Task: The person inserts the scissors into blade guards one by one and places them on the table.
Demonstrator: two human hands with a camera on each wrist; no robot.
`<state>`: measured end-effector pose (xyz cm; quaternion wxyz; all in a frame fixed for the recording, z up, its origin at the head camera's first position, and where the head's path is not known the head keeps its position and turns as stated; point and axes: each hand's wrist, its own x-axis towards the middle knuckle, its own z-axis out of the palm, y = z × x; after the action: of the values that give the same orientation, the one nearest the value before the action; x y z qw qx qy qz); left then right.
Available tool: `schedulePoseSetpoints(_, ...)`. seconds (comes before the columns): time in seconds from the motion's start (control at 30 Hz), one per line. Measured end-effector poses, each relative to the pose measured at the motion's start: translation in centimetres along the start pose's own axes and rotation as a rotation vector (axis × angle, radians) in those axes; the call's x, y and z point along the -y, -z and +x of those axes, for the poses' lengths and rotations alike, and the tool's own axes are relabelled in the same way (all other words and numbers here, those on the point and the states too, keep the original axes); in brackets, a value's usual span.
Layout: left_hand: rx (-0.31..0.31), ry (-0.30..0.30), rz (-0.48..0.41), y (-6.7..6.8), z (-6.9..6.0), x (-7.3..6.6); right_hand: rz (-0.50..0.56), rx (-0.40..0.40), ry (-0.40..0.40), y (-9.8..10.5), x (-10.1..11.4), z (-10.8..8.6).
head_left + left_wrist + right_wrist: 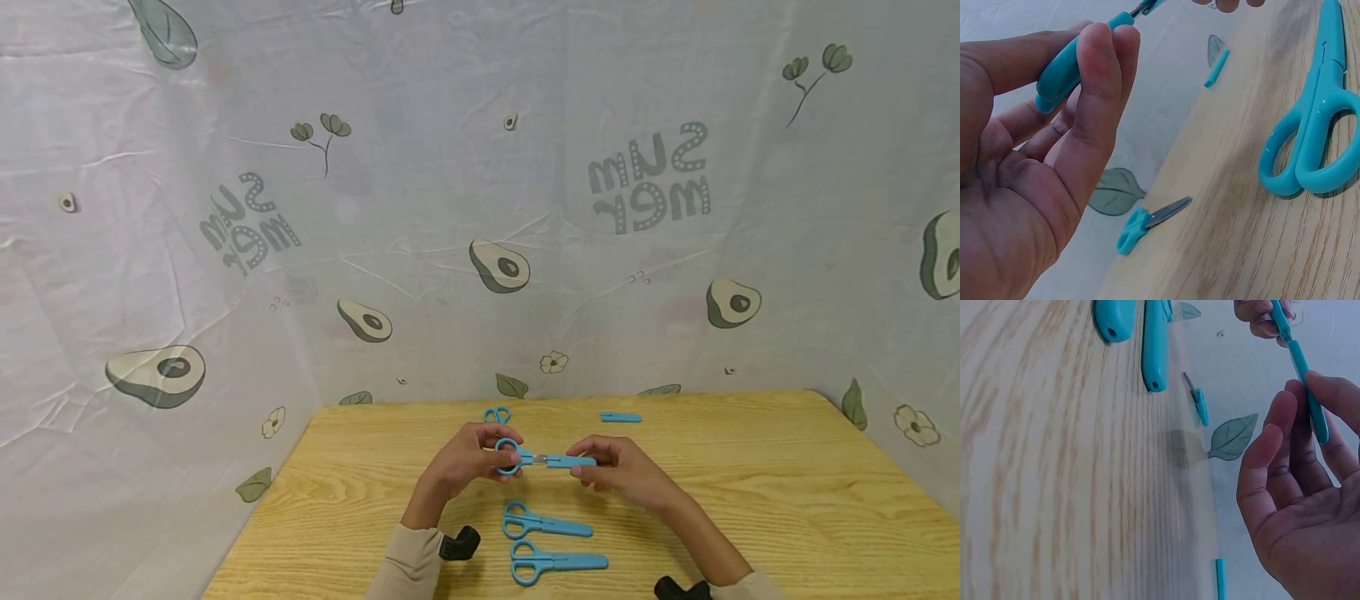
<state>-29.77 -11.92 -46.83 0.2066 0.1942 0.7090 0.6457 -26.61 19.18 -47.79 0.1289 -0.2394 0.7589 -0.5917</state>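
Right now, a person holds one pair of blue scissors up over the wooden table, around the middle of it. The left hand is on the left, and its thumb and fingers are bent to grip the round handles. The right hand is on the right, and its thumb and fingertips pinch a blue cover. The cover is on the end of the scissors, but it does not reach all the way to the handles. A small bit of silver blade shows in the gap between them. The scissors lie flat across, with the handles to the left and the tip to the right.

Two more pairs are on the near side of the table, one in front of the other. The farther covered pair and the nearer covered pair both have their covers on, and both point to the right. They are close together but do not touch.

On the far side, just past the left hand, lies a bare pair. Its silver blade has no cover on it. A loose cover lies far back too, more to the right. Behind the table hangs a pale sheet with avocados, leaves and flowers on it.
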Motion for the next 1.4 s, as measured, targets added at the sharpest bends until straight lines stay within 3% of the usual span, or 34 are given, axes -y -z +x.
schedulePoseSetpoints(0.4,0.016,-0.01,-0.016,-0.06,-0.06,-0.3,0.019,-0.011,0.0,-0.14,0.36,0.22)
schedulePoseSetpoints(0.87,-0.023,0.001,0.005,-0.56,0.44,-0.68,0.012,-0.016,-0.068,0.64,0.55,0.52)
schedulePoseSetpoints(1.4,-0.025,0.002,0.039,-0.61,0.36,-0.87,0.011,0.003,-0.08,0.55,0.88,0.5)
